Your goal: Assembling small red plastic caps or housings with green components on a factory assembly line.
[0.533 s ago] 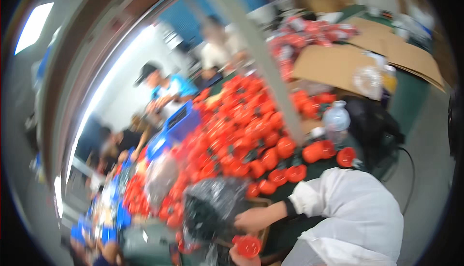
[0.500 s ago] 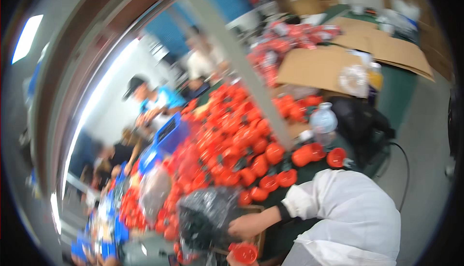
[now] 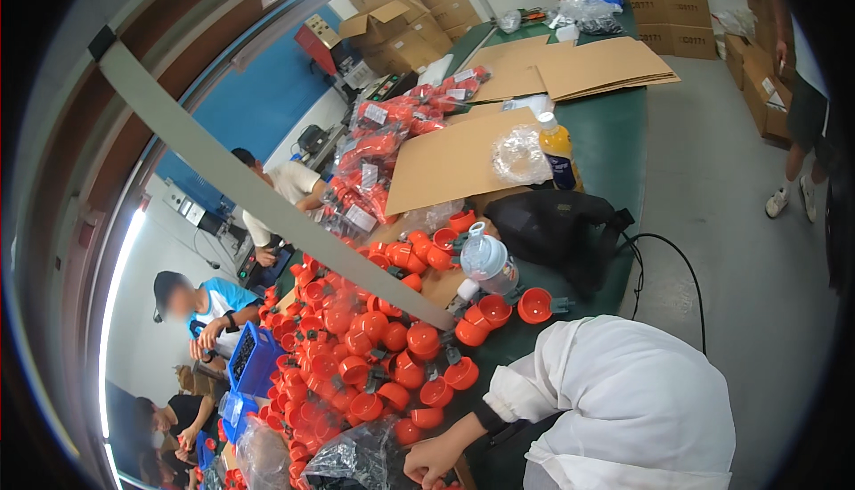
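Note:
My right hand (image 3: 433,461), in a white sleeve with a dark cuff, is at the lower edge with its fingers curled together. What it holds, if anything, is hidden; a bit of red shows just below it at the picture's edge. Beside the fingers lies a crumpled clear plastic bag (image 3: 356,456) with dark contents. Beyond the hand spreads a large heap of red round plastic cups (image 3: 365,405), many with small grey fittings. One red cup (image 3: 535,305) sits apart on the green table near my sleeve. My left hand is out of view.
A slanting metal post (image 3: 267,196) crosses above the heap. A water bottle (image 3: 488,258), a black bag (image 3: 557,232) with a cable, an orange drink bottle (image 3: 558,147) and cardboard sheets (image 3: 454,156) lie on the green table (image 3: 614,142). Blue bins (image 3: 254,361) and co-workers are at left.
The view has swung to the right, so the floor and a standing person show. My right hand and the plastic bag now sit lower; the hand holding a red cup has left the picture.

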{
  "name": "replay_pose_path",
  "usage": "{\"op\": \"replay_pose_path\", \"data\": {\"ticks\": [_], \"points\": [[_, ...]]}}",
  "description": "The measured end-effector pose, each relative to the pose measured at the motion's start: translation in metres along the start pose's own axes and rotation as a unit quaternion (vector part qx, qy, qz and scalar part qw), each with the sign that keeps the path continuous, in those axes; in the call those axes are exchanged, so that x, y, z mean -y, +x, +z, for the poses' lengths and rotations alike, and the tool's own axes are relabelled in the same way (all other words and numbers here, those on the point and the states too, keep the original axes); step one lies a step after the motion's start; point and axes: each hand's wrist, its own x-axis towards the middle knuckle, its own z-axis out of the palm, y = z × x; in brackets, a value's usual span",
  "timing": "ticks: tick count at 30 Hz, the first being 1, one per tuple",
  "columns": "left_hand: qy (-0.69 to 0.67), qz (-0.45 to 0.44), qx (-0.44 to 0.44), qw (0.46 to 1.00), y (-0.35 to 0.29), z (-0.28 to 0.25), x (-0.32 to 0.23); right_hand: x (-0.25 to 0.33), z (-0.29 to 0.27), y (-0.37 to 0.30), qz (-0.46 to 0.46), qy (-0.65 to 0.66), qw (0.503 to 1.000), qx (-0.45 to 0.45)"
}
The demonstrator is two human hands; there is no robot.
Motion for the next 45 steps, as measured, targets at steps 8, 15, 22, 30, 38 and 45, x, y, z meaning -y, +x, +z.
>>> {"op": "replay_pose_path", "data": {"ticks": [8,15,22,30,38,45], "points": [[0.008,0.058,-0.073,0.996,-0.027,-0.021,-0.007,0.127,-0.159,-0.069,-0.280,0.678,0.664,-0.142],[-0.002,0.132,-0.201,0.971,-0.064,-0.047,-0.014,0.069,-0.097,-0.023,-0.039,-0.136,0.969,-0.201],[-0.008,0.224,-0.272,0.936,-0.100,-0.039,-0.019,0.031,-0.005,-0.002,-0.053,-0.217,0.975,-0.016],[0.046,0.242,-0.323,0.914,-0.111,-0.044,-0.021,0.052,-0.003,0.005,-0.015,-0.144,0.987,0.064],[0.137,0.244,-0.318,0.906,-0.119,-0.042,-0.028,0.045,-0.002,0.011,0.031,-0.098,0.985,0.136],[0.158,0.245,-0.308,0.905,-0.117,-0.047,-0.022,0.021,0.020,0.005,0.004,0.100,0.994,0.044]]}}
